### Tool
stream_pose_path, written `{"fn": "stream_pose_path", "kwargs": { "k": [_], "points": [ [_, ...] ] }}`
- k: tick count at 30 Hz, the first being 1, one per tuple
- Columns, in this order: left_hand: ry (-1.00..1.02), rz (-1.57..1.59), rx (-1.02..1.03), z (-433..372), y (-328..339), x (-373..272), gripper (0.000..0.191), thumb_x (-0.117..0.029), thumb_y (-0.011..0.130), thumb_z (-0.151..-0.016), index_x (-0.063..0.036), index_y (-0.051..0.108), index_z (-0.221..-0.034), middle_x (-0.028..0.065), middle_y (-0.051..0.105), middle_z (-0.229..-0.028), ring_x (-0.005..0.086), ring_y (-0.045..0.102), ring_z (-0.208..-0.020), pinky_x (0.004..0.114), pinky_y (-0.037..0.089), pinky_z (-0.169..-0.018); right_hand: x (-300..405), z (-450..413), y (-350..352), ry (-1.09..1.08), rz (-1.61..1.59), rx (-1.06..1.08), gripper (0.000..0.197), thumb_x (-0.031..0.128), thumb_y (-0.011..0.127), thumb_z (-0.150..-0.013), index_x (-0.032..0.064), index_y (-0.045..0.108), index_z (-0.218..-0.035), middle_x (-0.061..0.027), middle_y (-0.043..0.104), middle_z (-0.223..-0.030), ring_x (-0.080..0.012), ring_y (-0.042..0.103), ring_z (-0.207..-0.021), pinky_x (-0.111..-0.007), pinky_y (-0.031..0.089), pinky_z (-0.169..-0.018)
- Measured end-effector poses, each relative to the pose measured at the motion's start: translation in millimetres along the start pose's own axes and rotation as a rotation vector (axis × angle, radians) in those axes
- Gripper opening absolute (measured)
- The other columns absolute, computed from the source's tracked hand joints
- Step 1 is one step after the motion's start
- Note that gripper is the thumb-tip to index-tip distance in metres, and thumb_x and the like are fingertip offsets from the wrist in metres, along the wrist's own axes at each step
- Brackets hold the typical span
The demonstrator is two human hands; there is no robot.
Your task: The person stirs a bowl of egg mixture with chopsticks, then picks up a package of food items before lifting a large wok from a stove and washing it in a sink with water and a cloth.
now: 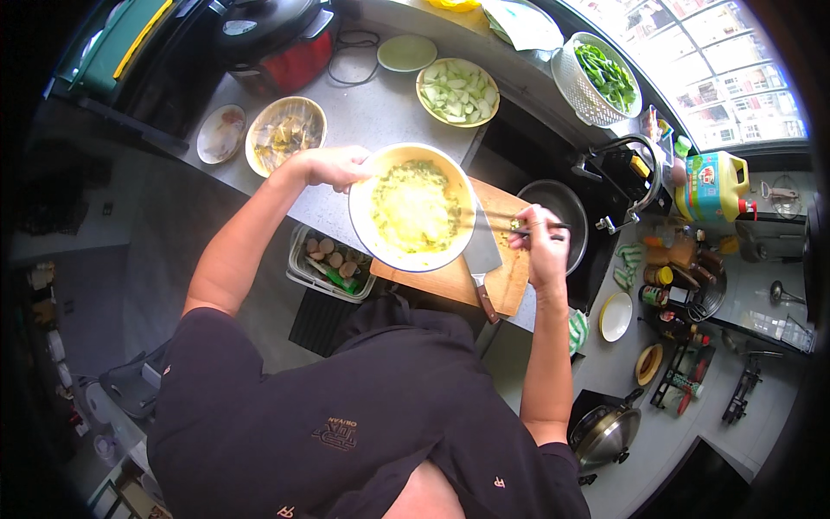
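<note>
My left hand (pixel 334 170) grips the rim of a pale round bowl (pixel 360 224) at its left side. Inside is a yellow beaten-egg mixture (pixel 415 207) with chopped green bits. From the right, my right hand (pixel 543 250) holds dark chopsticks (pixel 502 224), whose blurred tips reach into the bowl. The bowl is above a wooden cutting board (pixel 441 285) and hides part of it; I cannot tell whether they touch. A cleaver (pixel 482 250) with a brown wooden handle lies on the board, its blade partly behind the bowl. Small green bits lie on the board near my right fingers.
Behind the board are a sink with a dark pan (pixel 570 201) and a curved faucet (pixel 648 175). Bowls of sliced pale vegetable (pixel 458 92) and film-covered food (pixel 285 133) stand on the counter (pixel 369 97). An open bin (pixel 331 263) with eggshells is below the edge. A lidded wok (pixel 606 434) is at right.
</note>
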State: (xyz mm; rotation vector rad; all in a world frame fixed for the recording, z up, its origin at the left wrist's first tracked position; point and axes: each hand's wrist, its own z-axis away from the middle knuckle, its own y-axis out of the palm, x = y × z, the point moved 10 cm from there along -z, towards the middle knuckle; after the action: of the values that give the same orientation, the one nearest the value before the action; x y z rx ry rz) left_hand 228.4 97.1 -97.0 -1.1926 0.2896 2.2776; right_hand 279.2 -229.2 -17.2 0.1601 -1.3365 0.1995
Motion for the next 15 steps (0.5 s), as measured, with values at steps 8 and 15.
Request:
{"fn": "stream_pose_path", "kwargs": {
  "k": [8,15],
  "points": [
    [-0.014,0.006,-0.021,-1,2,22,0.027,-0.03,0.055,-0.097,-0.0041,0.062,-0.102,-0.0022,0.054,-0.07,0.0059,0.044,-0.056,0.023,0.036,-0.046,-26,-10,3,-0.025,-0.038,-0.078,0.027,0.018,0.054,-0.101,-0.0025,0.066,-0.088,-0.0075,0.062,-0.074,-0.0136,0.063,-0.056,-0.025,0.052,-0.052],
    [-0.045,0.014,-0.044,-2,2,44,0.032,-0.033,0.056,-0.097,-0.0029,0.062,-0.104,-0.0012,0.055,-0.071,0.0068,0.044,-0.056,0.022,0.036,-0.047,-29,-15,11,-0.027,-0.028,-0.071,0.028,0.022,0.055,-0.101,-0.0013,0.066,-0.089,-0.0093,0.065,-0.076,-0.0135,0.063,-0.057,-0.024,0.052,-0.052]
  ]
}}
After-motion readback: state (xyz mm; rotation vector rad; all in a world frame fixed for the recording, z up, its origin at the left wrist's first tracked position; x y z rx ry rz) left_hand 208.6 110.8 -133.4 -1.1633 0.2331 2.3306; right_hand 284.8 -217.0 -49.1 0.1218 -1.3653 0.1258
